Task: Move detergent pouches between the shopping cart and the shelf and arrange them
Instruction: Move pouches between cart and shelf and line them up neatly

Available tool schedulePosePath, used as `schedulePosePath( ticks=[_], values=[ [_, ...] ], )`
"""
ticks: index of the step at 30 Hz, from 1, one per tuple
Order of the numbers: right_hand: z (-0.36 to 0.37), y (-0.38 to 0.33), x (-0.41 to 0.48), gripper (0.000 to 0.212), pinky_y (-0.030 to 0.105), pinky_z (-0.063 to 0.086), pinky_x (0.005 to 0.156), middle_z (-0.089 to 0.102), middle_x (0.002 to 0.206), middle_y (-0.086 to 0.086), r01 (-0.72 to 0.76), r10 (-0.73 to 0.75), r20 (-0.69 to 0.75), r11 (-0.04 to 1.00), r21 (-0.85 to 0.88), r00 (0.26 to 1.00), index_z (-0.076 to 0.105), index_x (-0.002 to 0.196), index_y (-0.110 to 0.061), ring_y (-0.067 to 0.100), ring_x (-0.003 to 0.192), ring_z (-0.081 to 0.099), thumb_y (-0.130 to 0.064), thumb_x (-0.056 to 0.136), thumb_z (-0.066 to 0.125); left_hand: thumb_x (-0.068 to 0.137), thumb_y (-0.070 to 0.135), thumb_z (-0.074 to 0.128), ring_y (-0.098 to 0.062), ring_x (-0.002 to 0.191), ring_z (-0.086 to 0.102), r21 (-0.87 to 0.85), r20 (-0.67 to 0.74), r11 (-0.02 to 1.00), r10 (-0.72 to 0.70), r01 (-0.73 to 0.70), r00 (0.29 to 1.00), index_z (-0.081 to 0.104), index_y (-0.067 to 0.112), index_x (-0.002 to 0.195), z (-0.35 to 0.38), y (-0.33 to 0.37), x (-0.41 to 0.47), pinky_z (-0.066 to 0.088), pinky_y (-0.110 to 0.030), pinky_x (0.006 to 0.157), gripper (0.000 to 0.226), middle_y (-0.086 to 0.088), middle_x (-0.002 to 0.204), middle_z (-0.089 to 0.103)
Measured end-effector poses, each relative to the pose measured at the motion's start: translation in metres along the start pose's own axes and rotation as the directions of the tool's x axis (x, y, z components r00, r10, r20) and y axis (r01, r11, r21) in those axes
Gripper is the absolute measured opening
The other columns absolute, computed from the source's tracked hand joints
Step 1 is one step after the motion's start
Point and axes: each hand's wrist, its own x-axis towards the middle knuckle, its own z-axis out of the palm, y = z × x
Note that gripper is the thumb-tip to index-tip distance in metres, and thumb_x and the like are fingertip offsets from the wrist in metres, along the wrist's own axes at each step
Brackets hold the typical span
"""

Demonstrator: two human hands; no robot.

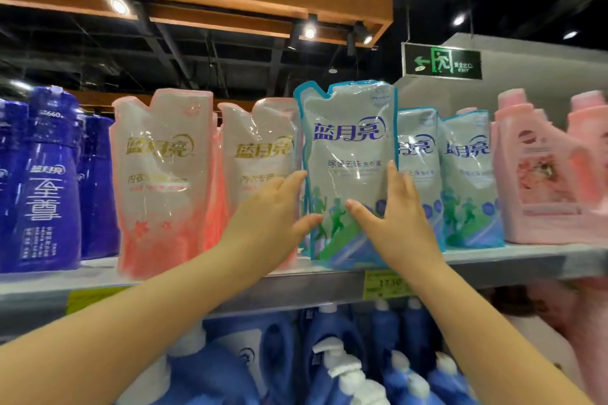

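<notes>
**Blue pouch held upright at the shelf's front edge**

A blue detergent pouch (348, 171) is stood upright at the front edge of the shelf (493, 265), near its middle. It is gripped from both sides: the left hand (273, 210) is pressed against its left edge, thumb across the lower front, and the right hand (394, 217) is laid on its right side, with the fingers (393, 171) clasped around the right edge. Just behind and to the right, two more blue pouches (467, 177) are lined up on the shelf. To the left, pink pouches (164, 174) are set upright, and dark blue bottles (49, 174) are placed beyond them. Pink bottles (533, 174) are stood toward the shelf's right end.
</notes>
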Motion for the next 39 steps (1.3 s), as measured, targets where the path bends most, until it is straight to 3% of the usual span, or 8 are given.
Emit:
schedulePosePath(
  ticks=[2,5,15,18,21,25,30,39],
  values=[
    [0.001,0.005,0.0,0.09,0.046,0.031,0.111,0.014,0.157,0.003,-0.003,0.003,0.01,0.999,0.037,1.0,0.005,0.151,-0.024,0.026,0.138,0.03,-0.054,0.082,0.056,0.087,0.041,0.059,-0.02,0.111,0.054,-0.054,0.039,0.999,-0.006,0.008,0.999,0.015,0.026,0.149,0.013,0.011,0.003,0.039,-0.029,0.096,0.077,-0.003,0.136,0.045],
    [-0.001,0.01,0.002,0.09,0.041,0.028,0.113,0.015,0.157,0.004,0.004,-0.006,0.032,0.998,0.069,0.999,0.004,0.151,-0.021,0.021,0.141,0.024,-0.049,0.085,0.058,0.086,0.039,0.06,-0.021,0.108,0.053,-0.022,0.071,1.0,-0.005,0.006,0.997,0.008,0.028,0.149,0.027,0.023,0.004,0.039,-0.028,0.094,0.083,-0.005,0.13,0.041],
    [-0.004,0.019,0.002,0.087,0.033,0.02,0.115,0.011,0.158,0.004,0.015,-0.029,0.08,0.986,0.169,0.996,0.003,0.151,-0.018,0.018,0.145,0.013,-0.043,0.088,0.057,0.083,0.034,0.066,-0.02,0.094,0.058,-0.057,0.066,0.992,-0.105,0.109,0.992,0.02,0.03,0.147,0.03,0.031,0.002,0.046,-0.031,0.092,0.078,-0.003,0.125,0.039],
    [-0.007,0.019,-0.002,0.086,0.037,0.018,0.117,0.008,0.158,0.006,0.037,-0.046,0.063,0.99,0.136,0.997,0.003,0.151,-0.019,0.021,0.145,0.01,-0.043,0.089,0.056,0.085,0.034,0.064,-0.022,0.095,0.058,-0.007,-0.027,0.988,-0.157,0.157,0.987,0.031,0.025,0.142,0.015,0.021,-0.007,0.046,-0.033,0.087,0.067,-0.003,0.128,0.045],
    [-0.01,0.011,-0.021,0.077,0.023,0.011,0.114,-0.003,0.159,-0.001,0.154,-0.156,0.014,0.982,0.106,0.988,0.001,0.151,-0.023,0.013,0.146,0.001,-0.035,0.094,0.051,0.088,0.025,0.06,-0.025,0.1,0.058,0.032,-0.118,0.967,-0.247,0.252,0.962,0.04,0.02,0.137,-0.007,0.002,-0.021,0.044,-0.034,0.085,0.052,-0.007,0.128,0.047],
    [-0.006,-0.017,-0.049,0.064,0.004,0.009,0.104,0.02,0.155,-0.01,0.377,-0.396,0.125,0.914,0.151,0.91,0.013,0.15,-0.023,0.003,0.141,0.018,-0.019,0.095,0.047,0.093,0.013,0.05,-0.024,0.11,0.054,0.075,-0.102,0.911,-0.397,0.405,0.912,0.041,0.017,0.136,-0.023,-0.025,-0.033,0.044,-0.036,0.091,0.044,-0.009,0.129,0.049],
    [0.016,-0.04,-0.057,0.06,0.028,0.036,0.1,0.041,0.145,-0.006,0.455,-0.436,0.346,0.89,0.028,0.831,0.014,0.15,-0.025,0.014,0.129,0.041,-0.025,0.097,0.041,0.092,0.014,0.054,-0.021,0.083,0.065,0.051,0.035,0.798,-0.602,0.6,0.798,0.051,0.012,0.121,-0.029,-0.046,-0.033,0.053,-0.036,0.079,0.029,-0.01,0.102,0.065],
    [0.043,-0.05,-0.045,0.053,0.033,0.044,0.085,0.052,0.136,-0.003,0.376,-0.297,0.325,0.901,-0.217,0.898,0.023,0.147,-0.027,0.024,0.116,0.054,-0.039,0.097,0.035,0.094,0.015,0.046,-0.018,0.076,0.069,0.15,0.199,0.835,-0.55,0.529,0.811,0.068,0.007,0.096,-0.02,-0.05,-0.021,0.056,-0.034,0.078,0.023,-0.006,0.084,0.072]
  ],
)
